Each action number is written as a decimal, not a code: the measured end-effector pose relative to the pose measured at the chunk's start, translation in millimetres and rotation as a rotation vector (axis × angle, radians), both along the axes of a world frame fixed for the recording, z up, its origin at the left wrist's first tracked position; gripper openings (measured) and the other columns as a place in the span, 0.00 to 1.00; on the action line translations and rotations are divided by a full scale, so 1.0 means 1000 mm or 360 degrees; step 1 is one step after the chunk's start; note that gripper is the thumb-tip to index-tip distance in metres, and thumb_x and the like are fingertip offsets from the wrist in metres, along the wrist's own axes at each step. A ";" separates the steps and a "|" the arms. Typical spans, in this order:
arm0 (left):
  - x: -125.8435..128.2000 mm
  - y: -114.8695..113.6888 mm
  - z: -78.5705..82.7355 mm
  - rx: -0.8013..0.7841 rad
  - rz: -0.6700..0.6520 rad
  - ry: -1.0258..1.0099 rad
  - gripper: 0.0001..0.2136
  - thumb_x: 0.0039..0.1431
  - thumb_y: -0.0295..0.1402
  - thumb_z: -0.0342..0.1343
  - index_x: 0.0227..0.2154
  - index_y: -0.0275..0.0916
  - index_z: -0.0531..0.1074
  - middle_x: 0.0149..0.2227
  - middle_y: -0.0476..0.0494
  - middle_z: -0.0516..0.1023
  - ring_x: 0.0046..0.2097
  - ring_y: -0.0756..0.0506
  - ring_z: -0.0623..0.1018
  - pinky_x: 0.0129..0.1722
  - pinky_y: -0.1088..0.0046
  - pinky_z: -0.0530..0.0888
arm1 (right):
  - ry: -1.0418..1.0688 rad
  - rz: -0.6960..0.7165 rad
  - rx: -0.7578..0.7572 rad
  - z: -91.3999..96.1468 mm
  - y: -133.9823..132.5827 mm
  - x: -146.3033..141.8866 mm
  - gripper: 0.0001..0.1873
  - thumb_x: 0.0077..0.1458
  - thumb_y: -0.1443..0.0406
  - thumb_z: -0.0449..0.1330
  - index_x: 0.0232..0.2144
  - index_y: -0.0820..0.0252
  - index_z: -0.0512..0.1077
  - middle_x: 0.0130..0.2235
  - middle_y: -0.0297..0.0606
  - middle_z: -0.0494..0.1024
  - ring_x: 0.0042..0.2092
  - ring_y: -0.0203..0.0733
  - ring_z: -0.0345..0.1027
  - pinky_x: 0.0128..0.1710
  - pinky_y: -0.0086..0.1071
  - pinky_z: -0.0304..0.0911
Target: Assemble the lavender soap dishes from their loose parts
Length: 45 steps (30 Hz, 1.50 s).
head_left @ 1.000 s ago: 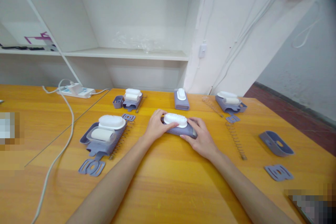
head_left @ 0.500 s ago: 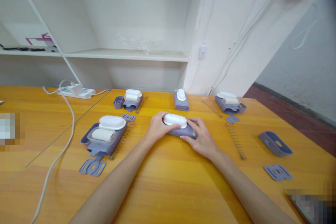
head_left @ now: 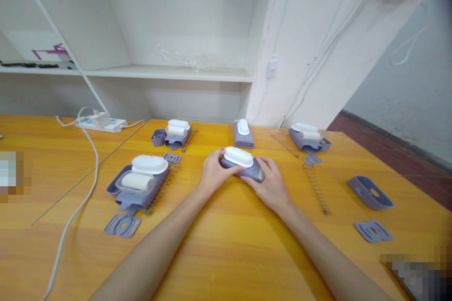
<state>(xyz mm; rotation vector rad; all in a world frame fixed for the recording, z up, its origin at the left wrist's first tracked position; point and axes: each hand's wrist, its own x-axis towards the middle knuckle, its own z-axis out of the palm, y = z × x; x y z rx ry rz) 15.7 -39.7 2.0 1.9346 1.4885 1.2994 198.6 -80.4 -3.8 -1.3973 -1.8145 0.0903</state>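
Observation:
Between both hands, a little above the table's middle, is a purple-grey plastic brush [head_left: 235,165] with a white oval bristle head facing up. My left hand [head_left: 215,169] grips its left end, with the thumb along the near side below the white head. My right hand [head_left: 270,178] is wrapped round the right end, where a translucent tip shows. The brush's underside is hidden. Beyond it stands a similar purple-grey housing with a white head [head_left: 243,132]. To the right lie an oval purple-grey cup [head_left: 370,193] and a flat slotted plate [head_left: 373,231].
Similar part sets lie at left [head_left: 141,181], back left [head_left: 177,132] and back right [head_left: 306,136]. Coil springs [head_left: 317,188] lie beside them. A power strip [head_left: 101,123] trails a white cable [head_left: 93,169] down the left. White shelving [head_left: 169,73] stands behind the table.
Both hands keep hold of the brush, which has tilted slightly, its right end lower and nearer. The white head sits a little higher and further right. The other parts have stayed put.

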 end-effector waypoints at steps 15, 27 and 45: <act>0.005 0.000 -0.002 -0.0108 -0.0026 -0.0100 0.32 0.31 0.50 0.67 0.40 0.39 0.68 0.42 0.41 0.75 0.44 0.41 0.74 0.44 0.64 0.69 | -0.0006 -0.0010 -0.0031 -0.001 0.000 0.002 0.35 0.46 0.53 0.64 0.55 0.56 0.60 0.49 0.43 0.67 0.51 0.51 0.61 0.53 0.45 0.59; 0.010 -0.002 -0.005 -0.0213 0.0084 -0.0291 0.29 0.30 0.49 0.67 0.34 0.37 0.69 0.34 0.46 0.75 0.36 0.45 0.73 0.35 0.71 0.68 | -0.0034 0.0081 -0.0027 0.002 0.000 0.004 0.32 0.47 0.57 0.64 0.54 0.55 0.61 0.49 0.43 0.66 0.51 0.51 0.60 0.53 0.46 0.59; 0.008 -0.002 0.001 -0.0040 0.0310 -0.0431 0.17 0.54 0.49 0.51 0.26 0.38 0.66 0.26 0.50 0.71 0.29 0.50 0.70 0.30 0.74 0.65 | 0.0025 0.0179 -0.0180 -0.006 0.001 0.005 0.39 0.49 0.58 0.61 0.61 0.56 0.51 0.61 0.46 0.57 0.62 0.51 0.49 0.61 0.50 0.49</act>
